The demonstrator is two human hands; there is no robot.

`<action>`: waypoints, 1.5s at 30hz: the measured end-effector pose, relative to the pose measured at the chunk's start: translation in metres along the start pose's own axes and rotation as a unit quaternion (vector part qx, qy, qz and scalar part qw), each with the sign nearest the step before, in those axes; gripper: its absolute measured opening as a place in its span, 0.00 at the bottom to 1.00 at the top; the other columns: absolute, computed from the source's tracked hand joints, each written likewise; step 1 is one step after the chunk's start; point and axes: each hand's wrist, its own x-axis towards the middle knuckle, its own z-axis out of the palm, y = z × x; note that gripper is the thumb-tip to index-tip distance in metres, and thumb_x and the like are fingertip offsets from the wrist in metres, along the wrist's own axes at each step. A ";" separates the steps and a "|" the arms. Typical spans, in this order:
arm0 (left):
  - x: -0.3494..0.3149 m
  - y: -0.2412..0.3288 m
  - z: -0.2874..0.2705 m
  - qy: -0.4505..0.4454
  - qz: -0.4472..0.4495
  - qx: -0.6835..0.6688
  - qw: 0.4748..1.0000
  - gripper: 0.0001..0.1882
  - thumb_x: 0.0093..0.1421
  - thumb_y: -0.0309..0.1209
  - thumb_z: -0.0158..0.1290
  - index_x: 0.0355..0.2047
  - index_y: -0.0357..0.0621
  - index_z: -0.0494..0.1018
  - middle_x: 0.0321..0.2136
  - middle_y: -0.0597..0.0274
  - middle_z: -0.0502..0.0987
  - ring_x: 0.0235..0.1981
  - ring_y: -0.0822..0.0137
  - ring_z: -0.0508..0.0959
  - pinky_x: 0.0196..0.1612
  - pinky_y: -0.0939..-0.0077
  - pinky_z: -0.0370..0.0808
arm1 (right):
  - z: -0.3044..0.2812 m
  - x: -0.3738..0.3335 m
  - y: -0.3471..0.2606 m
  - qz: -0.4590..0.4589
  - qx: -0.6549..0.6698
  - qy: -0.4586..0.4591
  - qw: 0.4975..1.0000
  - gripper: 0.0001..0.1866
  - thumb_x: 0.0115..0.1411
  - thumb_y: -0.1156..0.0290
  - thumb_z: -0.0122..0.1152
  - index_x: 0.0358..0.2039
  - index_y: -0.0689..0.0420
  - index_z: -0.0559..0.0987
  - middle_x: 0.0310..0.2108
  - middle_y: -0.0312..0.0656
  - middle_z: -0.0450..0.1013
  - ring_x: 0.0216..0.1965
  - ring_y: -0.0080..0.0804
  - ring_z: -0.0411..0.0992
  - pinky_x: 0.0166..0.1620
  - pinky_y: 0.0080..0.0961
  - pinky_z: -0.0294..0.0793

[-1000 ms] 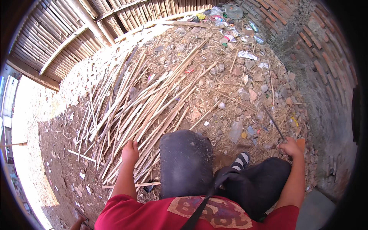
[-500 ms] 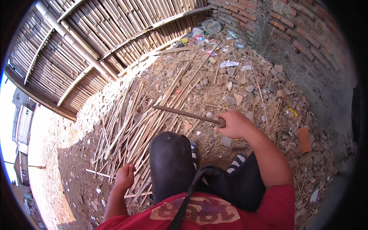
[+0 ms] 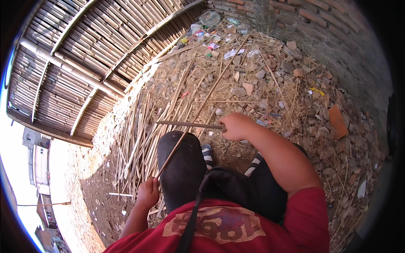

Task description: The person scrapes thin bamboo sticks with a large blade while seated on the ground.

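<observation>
My left hand (image 3: 148, 192) is closed around the near end of a long, thin bamboo strip (image 3: 172, 154). The strip slants over my left knee (image 3: 182, 147) and reaches far up to the right across the ground. In my right hand (image 3: 237, 126) is the handle of a long, narrow, brown-bladed knife (image 3: 190, 124). Its blade points left above the knee and crosses the strip; whether the two touch I cannot tell. Beyond the knee lies a heap of split bamboo strips (image 3: 137, 139).
A bamboo-slat wall (image 3: 109, 38) stands at the upper left, a brick wall (image 3: 312, 25) at the upper right. Rubble, dry straw and plastic litter (image 3: 206, 31) cover the ground. An orange tile piece (image 3: 337, 121) lies at right. My striped footwear (image 3: 207, 156) shows below.
The bamboo strip now crosses over my left knee, where none lay before. My left hand has shifted right and slightly up. The knife has come left and turned nearly level.
</observation>
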 end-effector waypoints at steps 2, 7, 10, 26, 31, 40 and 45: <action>-0.002 -0.003 0.001 0.013 0.006 0.015 1.000 0.17 0.71 0.38 0.43 0.29 0.39 0.72 0.23 0.39 0.77 0.27 0.34 0.77 0.31 0.41 0.70 | -0.004 -0.003 -0.025 -0.010 -0.047 -0.009 0.999 0.15 0.50 0.64 0.64 0.38 0.55 0.83 0.34 0.47 0.80 0.40 0.48 0.79 0.42 0.44 0.78; 0.003 -0.008 0.013 0.059 0.028 0.073 0.995 0.16 0.71 0.38 0.43 0.29 0.40 0.71 0.21 0.40 0.76 0.26 0.34 0.77 0.31 0.39 0.70 | 0.004 0.029 0.021 0.018 0.005 -0.046 0.999 0.17 0.50 0.64 0.63 0.39 0.56 0.83 0.35 0.48 0.81 0.42 0.46 0.80 0.46 0.41 0.79; -0.005 -0.015 0.019 0.057 0.019 0.066 0.996 0.15 0.71 0.37 0.44 0.30 0.42 0.71 0.21 0.40 0.76 0.25 0.35 0.76 0.30 0.38 0.69 | -0.002 0.018 -0.013 0.012 -0.017 -0.022 1.000 0.15 0.50 0.64 0.63 0.38 0.55 0.83 0.35 0.47 0.81 0.43 0.46 0.80 0.46 0.41 0.79; 0.012 -0.021 0.020 0.082 0.070 0.089 0.990 0.13 0.70 0.36 0.46 0.31 0.42 0.71 0.20 0.43 0.76 0.22 0.38 0.77 0.26 0.42 0.71 | 0.010 0.030 0.005 0.076 -0.045 -0.007 0.996 0.14 0.50 0.66 0.62 0.39 0.51 0.83 0.37 0.47 0.80 0.42 0.48 0.79 0.45 0.45 0.79; 0.000 -0.021 0.012 0.084 0.052 0.085 0.991 0.13 0.70 0.37 0.46 0.32 0.43 0.71 0.19 0.44 0.77 0.21 0.40 0.78 0.26 0.43 0.72 | -0.004 0.010 -0.054 0.029 -0.122 0.016 0.992 0.13 0.50 0.67 0.63 0.38 0.51 0.83 0.37 0.46 0.80 0.42 0.48 0.79 0.44 0.44 0.79; 0.006 0.000 0.011 0.029 0.035 0.091 0.995 0.13 0.71 0.38 0.45 0.34 0.43 0.70 0.24 0.42 0.78 0.25 0.38 0.79 0.29 0.40 0.72 | -0.007 0.014 -0.010 0.067 -0.039 0.006 0.997 0.11 0.48 0.67 0.64 0.34 0.52 0.82 0.34 0.46 0.80 0.40 0.48 0.79 0.43 0.46 0.77; 0.008 -0.007 0.023 0.050 0.069 0.076 0.993 0.13 0.70 0.38 0.46 0.34 0.42 0.70 0.23 0.42 0.77 0.24 0.37 0.78 0.27 0.41 0.72 | 0.017 0.021 0.012 0.068 -0.067 -0.038 0.995 0.12 0.48 0.66 0.64 0.34 0.52 0.83 0.33 0.46 0.79 0.40 0.48 0.79 0.43 0.45 0.78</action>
